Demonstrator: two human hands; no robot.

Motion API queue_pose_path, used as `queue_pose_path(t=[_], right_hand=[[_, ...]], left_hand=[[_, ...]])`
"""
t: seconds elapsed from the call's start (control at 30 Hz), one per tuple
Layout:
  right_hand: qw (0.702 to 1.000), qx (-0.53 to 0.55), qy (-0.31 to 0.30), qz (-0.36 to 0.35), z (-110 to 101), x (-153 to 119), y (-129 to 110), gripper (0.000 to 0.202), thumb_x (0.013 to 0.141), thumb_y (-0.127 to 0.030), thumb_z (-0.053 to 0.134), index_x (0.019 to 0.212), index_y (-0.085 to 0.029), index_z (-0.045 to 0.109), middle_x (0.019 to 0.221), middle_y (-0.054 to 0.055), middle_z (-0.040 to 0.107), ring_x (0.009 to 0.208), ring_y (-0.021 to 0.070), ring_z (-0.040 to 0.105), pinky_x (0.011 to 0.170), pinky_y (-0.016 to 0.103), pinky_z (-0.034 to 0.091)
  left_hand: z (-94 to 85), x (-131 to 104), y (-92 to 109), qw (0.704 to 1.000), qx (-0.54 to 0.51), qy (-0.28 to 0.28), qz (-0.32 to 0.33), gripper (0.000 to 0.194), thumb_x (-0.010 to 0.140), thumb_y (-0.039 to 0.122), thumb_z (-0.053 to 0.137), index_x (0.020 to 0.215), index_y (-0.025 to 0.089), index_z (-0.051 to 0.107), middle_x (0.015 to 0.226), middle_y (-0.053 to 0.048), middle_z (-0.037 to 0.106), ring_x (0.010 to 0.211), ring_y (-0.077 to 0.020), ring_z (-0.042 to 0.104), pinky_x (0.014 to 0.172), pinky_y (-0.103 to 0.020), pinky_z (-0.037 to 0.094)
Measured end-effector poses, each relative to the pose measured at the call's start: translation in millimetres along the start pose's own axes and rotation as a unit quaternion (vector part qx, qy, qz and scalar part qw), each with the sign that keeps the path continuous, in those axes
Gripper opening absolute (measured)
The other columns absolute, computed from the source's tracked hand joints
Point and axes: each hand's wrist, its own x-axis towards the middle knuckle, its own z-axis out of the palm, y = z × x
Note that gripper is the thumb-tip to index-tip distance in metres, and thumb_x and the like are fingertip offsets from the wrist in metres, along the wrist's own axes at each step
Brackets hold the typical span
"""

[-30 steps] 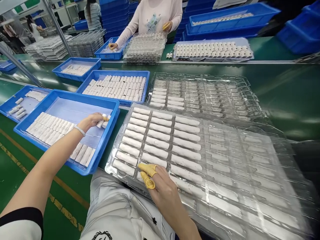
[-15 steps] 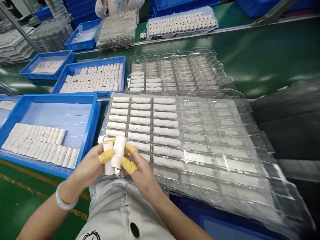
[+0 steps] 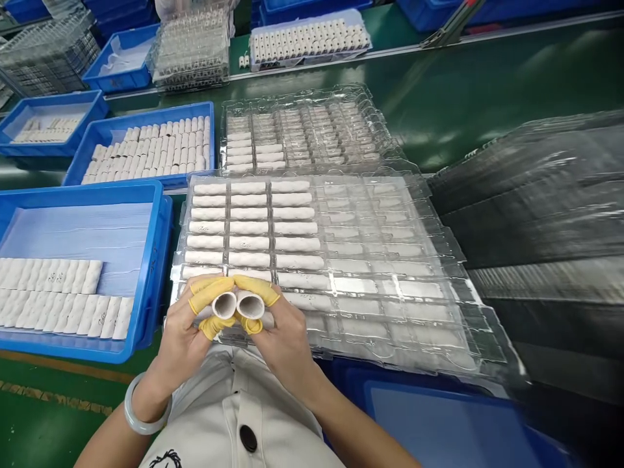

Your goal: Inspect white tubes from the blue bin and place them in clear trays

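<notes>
Two white hollow tubes are held side by side with their open ends facing me. My left hand [image 3: 182,331], in yellow finger cots, is closed round the left tube [image 3: 225,305]. The right tube [image 3: 250,305] is gripped by my right hand [image 3: 285,328], also in yellow cots. Right behind both hands lies a clear plastic tray [image 3: 341,247] with rows of white tubes in its left three columns. A blue bin [image 3: 158,260] at the left, lined with pale sheet, holds two rows of similar white pieces [image 3: 63,312], a few bearing dark marks.
Behind stand a second clear tray [image 3: 312,130], partly filled, and a blue bin of tubes [image 3: 151,149]. Across the green bench [image 3: 468,91] are stacked trays [image 3: 192,49] and a co-worker's sleeve [image 3: 180,6]. A dark grey surface [image 3: 546,188] rises at the right; a blue bin [image 3: 439,416] sits below.
The two tubes have been turned so their open ends face me, and both hands are now level, side by side. The view has shifted, moving the surroundings leftward.
</notes>
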Motion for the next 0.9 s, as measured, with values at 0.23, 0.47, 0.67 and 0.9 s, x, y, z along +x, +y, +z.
queue_pose_path(t=[0.23, 0.47, 0.67, 0.9], right_hand=[[0.999, -0.015, 0.006, -0.051, 1.9, 3.8, -4.2, 0.052, 0.087, -0.004, 0.060, 0.132, -0.028, 0.053, 0.114, 0.006, 0.066, 0.107, 0.0192, 0.065, 0.089, 0.034, 0.056], [0.997, -0.016, 0.027, -0.066, 5.3, 2.7, -0.9, 0.048, 0.087, -0.010, 0.063, 0.131, -0.026, 0.055, 0.114, 0.007, 0.066, 0.108, 0.0202, 0.063, 0.091, 0.034, 0.055], [0.996, -0.032, 0.033, -0.076, 4.1, 5.6, -2.9, 0.047, 0.086, -0.007, 0.063, 0.129, -0.025, 0.056, 0.111, 0.007, 0.066, 0.102, 0.0181, 0.062, 0.087, 0.032, 0.055], [0.989, -0.005, 0.033, -0.142, -3.0, 7.0, -7.5, 0.045, 0.085, -0.010, 0.062, 0.126, -0.026, 0.053, 0.121, 0.011, 0.064, 0.117, 0.0256, 0.059, 0.091, 0.044, 0.054]], left_hand=[[-0.6, -2.5, -3.3, 0.998, -0.046, 0.034, -0.034, 0.046, 0.086, 0.013, 0.065, 0.128, 0.031, 0.064, 0.124, -0.007, 0.064, 0.115, -0.0225, 0.060, 0.096, -0.036, 0.052], [-1.2, -3.1, -1.8, 0.999, -0.035, 0.032, -0.015, 0.051, 0.085, 0.007, 0.065, 0.130, 0.032, 0.062, 0.125, -0.006, 0.062, 0.117, -0.0209, 0.059, 0.097, -0.034, 0.051], [-1.4, -2.4, -1.2, 0.999, 0.001, 0.037, 0.003, 0.056, 0.084, 0.006, 0.065, 0.133, 0.033, 0.060, 0.125, -0.005, 0.062, 0.118, -0.0193, 0.058, 0.100, -0.031, 0.049], [-3.9, -2.6, -0.3, 0.999, 0.000, 0.033, -0.027, 0.052, 0.086, 0.009, 0.065, 0.131, 0.033, 0.061, 0.125, -0.005, 0.063, 0.117, -0.0208, 0.059, 0.098, -0.033, 0.050]])
